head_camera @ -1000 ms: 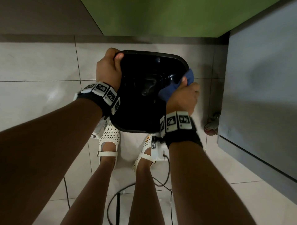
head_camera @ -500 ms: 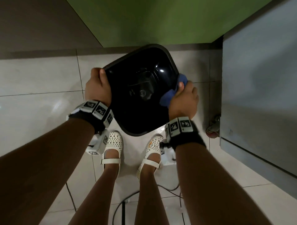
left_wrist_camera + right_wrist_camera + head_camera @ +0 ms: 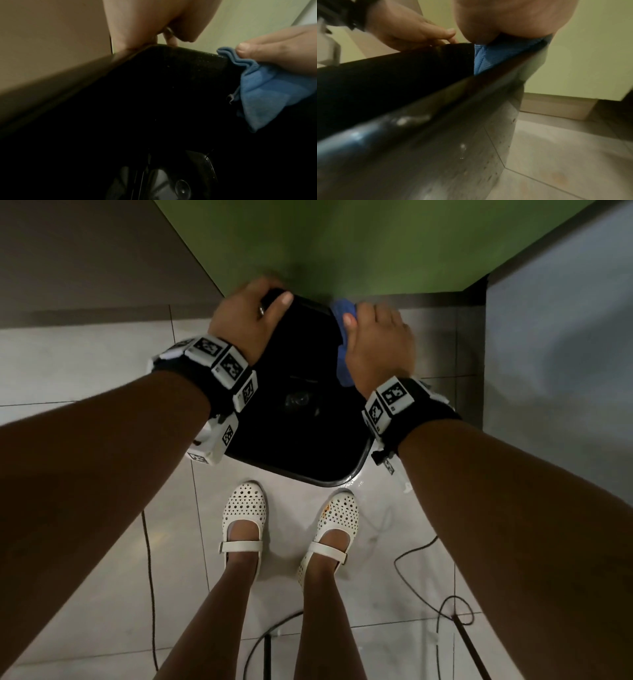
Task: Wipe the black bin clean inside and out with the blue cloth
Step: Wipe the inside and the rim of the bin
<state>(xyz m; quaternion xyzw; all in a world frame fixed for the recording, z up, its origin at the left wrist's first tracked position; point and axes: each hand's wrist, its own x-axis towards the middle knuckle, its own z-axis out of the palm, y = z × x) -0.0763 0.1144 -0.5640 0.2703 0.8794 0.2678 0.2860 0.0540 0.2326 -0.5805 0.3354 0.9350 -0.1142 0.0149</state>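
Note:
I hold the black bin (image 3: 301,436) up in front of me, its opening toward my face, above my feet. My left hand (image 3: 251,314) grips the far left corner of its rim (image 3: 180,54), thumb inside. My right hand (image 3: 373,337) pinches the blue cloth (image 3: 344,344) over the far right rim, thumb on the cloth inside the bin (image 3: 267,92). The right wrist view shows the cloth (image 3: 488,59) folded over the rim under my palm, with the bin's glossy outer wall (image 3: 436,148) below. The cloth's outer part is hidden by my hand.
A green wall (image 3: 342,244) is straight ahead and a grey cabinet (image 3: 561,354) stands close on the right. Pale floor tiles (image 3: 85,347) lie below. Black cables (image 3: 442,611) trail on the floor behind my white shoes (image 3: 245,508).
The bin has turned and come closer to me. Both hands have slid from its sides to the far rim, the right one carrying the cloth along the edge.

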